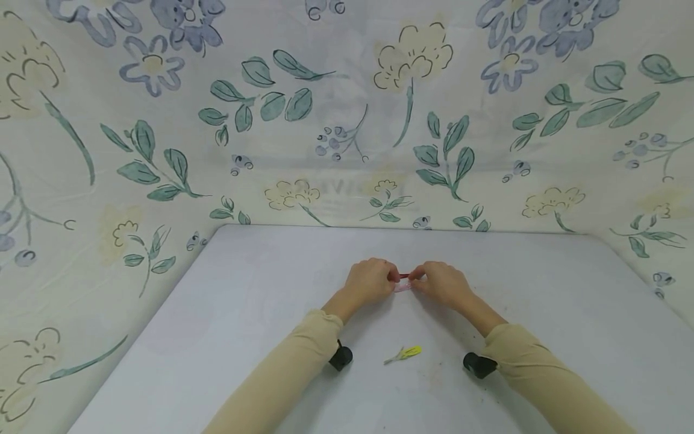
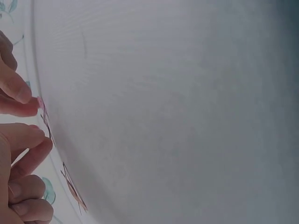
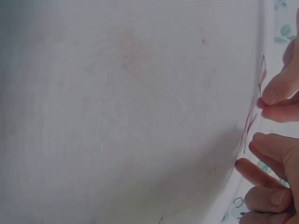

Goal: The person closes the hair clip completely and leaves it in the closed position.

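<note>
In front of me, both hands meet over a small, thin pink and dark red strand [image 1: 403, 287]. My left hand [image 1: 373, 279] pinches it between thumb and fingertip. Thin dark loops [image 2: 73, 190] show beyond that hand in the left wrist view. My right hand [image 1: 441, 282] has its thumb and index finger at the strand's other end. In the right wrist view those fingertips [image 3: 259, 138] look slightly apart, with the pink end between them. The strand is seen edge-on in both wrist views, so its exact kind is unclear.
Small scissors [image 1: 403, 354] with yellow handles lie on the white table [image 1: 260, 289], nearer me than the hands. Black devices [image 1: 341, 357] sit at both wrists. Dark specks dot the table to the right. A floral cloth [image 1: 352, 150] hangs behind and at the sides.
</note>
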Motion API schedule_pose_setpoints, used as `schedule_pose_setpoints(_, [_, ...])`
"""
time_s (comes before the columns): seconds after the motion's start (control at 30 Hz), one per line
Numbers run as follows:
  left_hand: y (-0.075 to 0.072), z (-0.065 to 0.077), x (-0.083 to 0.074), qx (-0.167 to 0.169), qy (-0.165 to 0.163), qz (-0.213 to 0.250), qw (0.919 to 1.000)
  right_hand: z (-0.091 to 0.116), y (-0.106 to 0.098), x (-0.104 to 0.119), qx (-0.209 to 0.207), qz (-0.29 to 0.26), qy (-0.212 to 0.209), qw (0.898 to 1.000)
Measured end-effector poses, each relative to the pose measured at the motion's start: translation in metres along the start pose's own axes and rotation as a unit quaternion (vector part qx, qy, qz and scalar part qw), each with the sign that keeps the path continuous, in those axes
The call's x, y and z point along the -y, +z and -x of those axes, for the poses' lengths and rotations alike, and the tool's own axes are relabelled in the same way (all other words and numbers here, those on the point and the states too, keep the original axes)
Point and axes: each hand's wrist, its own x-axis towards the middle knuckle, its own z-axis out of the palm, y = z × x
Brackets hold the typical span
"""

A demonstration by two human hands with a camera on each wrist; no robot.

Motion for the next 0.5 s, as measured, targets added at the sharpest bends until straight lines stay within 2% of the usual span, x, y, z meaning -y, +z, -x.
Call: schedule_pose_setpoints(0.5, [-0.0076,0.0069,0.002,-0.002,-0.001,0.025,0.9997,0.0065,-0.0075,0.0002,-0.006,-0.016,0.0,1.0])
